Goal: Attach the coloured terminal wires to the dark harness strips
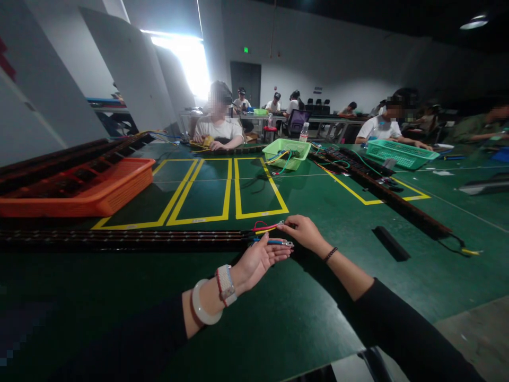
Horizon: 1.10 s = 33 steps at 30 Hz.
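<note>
The right hand (305, 232) pinches the red wire (267, 228) near its tip. The left hand (258, 261) is open, palm up, by the blue wire (274, 242). Both wires stretch left.

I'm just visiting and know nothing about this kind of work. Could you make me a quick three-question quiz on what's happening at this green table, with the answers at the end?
1. Multiple choice: what colour is the large basket at the left of the table?
A) Green
B) Blue
C) Orange

2. True or false: the dark beaded bracelet is on the wrist of the right hand.

3. Fill in the blank: the right hand's fingertips are at the end of the red wire, while the ____ wire lies by the open left hand.

Key: 1. C; 2. True; 3. blue
</note>
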Each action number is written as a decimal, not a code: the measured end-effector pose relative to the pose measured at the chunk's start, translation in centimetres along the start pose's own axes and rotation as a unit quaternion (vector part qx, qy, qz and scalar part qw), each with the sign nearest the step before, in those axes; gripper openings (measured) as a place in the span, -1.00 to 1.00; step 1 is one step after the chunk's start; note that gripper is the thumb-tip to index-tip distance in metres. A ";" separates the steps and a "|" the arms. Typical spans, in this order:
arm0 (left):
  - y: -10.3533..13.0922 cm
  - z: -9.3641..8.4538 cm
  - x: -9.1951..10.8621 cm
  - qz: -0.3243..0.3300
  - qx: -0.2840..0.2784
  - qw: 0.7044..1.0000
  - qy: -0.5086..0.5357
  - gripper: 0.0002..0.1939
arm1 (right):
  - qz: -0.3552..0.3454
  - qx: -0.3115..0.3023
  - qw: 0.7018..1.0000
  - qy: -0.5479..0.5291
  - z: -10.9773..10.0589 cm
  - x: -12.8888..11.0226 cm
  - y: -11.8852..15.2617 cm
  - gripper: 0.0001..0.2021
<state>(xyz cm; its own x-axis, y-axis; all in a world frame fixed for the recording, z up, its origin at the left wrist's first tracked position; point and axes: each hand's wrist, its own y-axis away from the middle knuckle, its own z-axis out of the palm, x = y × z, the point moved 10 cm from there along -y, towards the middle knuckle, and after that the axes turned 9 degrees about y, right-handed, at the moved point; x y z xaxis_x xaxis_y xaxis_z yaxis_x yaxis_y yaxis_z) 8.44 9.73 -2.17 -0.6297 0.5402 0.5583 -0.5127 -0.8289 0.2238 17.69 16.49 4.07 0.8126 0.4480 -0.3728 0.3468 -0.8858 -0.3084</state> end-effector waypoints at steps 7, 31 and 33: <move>0.0 -0.2 -0.1 -0.008 0.020 1.000 0.006 -0.56 | 0.004 -0.132 0.991 -0.029 1.3 0.7 0.6 -0.49; 0.4 0.4 -0.6 -0.029 0.011 0.999 -0.039 -0.63 | -0.051 -0.128 0.990 0.028 -0.1 -1.2 1.2 -0.65; 0.6 0.8 -0.5 -0.025 -0.003 0.998 -0.051 -0.67 | -0.056 -0.127 0.990 0.034 -0.2 -1.1 1.3 -0.65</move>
<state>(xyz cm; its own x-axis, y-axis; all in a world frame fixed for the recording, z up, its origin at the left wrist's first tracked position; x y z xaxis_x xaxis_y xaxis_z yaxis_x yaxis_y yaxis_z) 8.96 8.86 -1.69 -0.5406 0.5638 0.6244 -0.5456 -0.7999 0.2499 17.28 14.86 4.23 0.7887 0.5437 -0.2870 0.5362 -0.8367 -0.1114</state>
